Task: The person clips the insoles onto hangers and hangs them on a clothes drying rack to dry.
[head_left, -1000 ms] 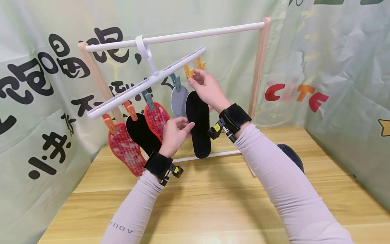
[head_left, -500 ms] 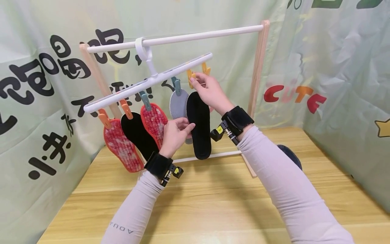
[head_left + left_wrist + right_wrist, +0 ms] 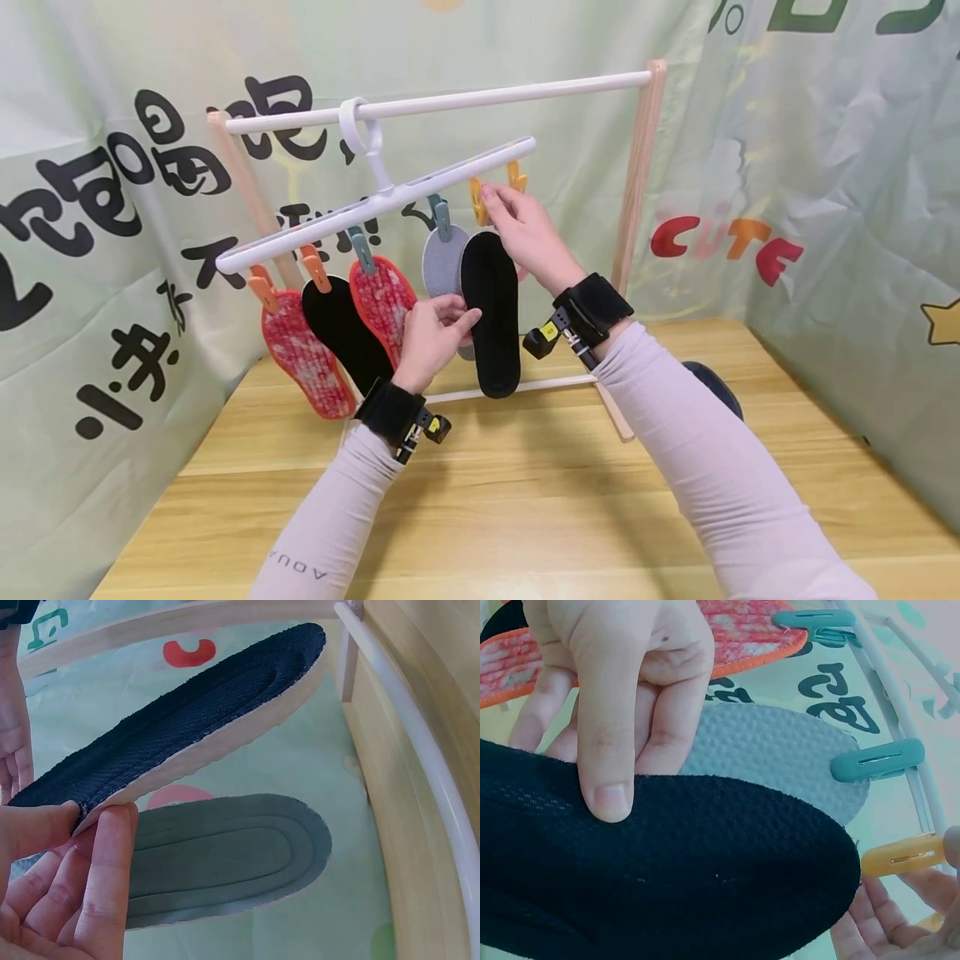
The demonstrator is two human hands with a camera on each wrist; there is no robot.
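My left hand [image 3: 435, 333] pinches the edge of a black insole [image 3: 491, 317] between thumb and fingers. In the left wrist view its pale underside shows. My right hand [image 3: 528, 229] pinches a yellow clothespin [image 3: 478, 202] on a white clip hanger [image 3: 382, 200]. The right wrist view has the clothespin's tip [image 3: 870, 862] at the black insole's end; whether it bites the insole I cannot tell. Behind hangs a grey insole [image 3: 442, 258] from a teal clothespin [image 3: 440, 218]. Farther left, orange and teal clothespins hold two red insoles [image 3: 307, 354] and a black one between them.
The hanger hooks over the white rail [image 3: 510, 98] of a wood-ended rack [image 3: 637, 192] and slopes up to the right. Another yellow clothespin [image 3: 517, 177] hangs near its right end. A dark, rounded item [image 3: 712, 387] lies on the wooden table [image 3: 510, 508], partly behind the right sleeve.
The hanger's right end has come down and its left end risen, so it tilts less. My right hand has moved slightly right and down with the yellow clothespin. My left hand has barely moved.
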